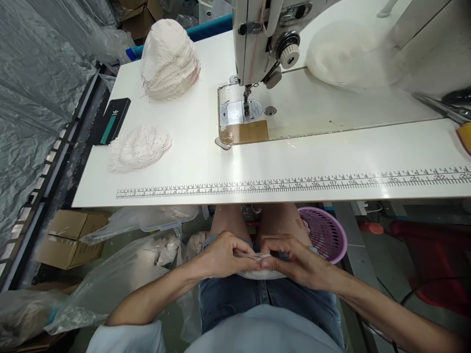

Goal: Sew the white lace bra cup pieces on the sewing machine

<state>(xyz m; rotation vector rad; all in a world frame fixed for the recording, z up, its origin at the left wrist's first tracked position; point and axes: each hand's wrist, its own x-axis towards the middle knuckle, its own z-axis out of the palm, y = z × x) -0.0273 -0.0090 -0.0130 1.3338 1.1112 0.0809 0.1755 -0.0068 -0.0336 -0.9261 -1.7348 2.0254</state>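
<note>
Over my lap, my left hand [237, 254] and my right hand [285, 257] pinch a small white piece of fabric [262, 273] between thumbs and fingers. The two thumbs almost meet at its upper edge, and much of the piece is hidden under my fingers. On the table ahead stands a sewing machine [253, 54], its presser foot [246, 105] over the metal needle plate. A flat white lace piece [140, 148] lies at the table's left. Behind it rises a stack of white fabric cups [169, 61] with loose thread ends.
A black phone-like object [113, 120] lies near the left table edge. A printed ruler [294, 184] runs along the front edge. Scissors [441, 107] rest at the right. Below are a purple basket [340, 235], plastic bags [110, 279] and a cardboard box [73, 238].
</note>
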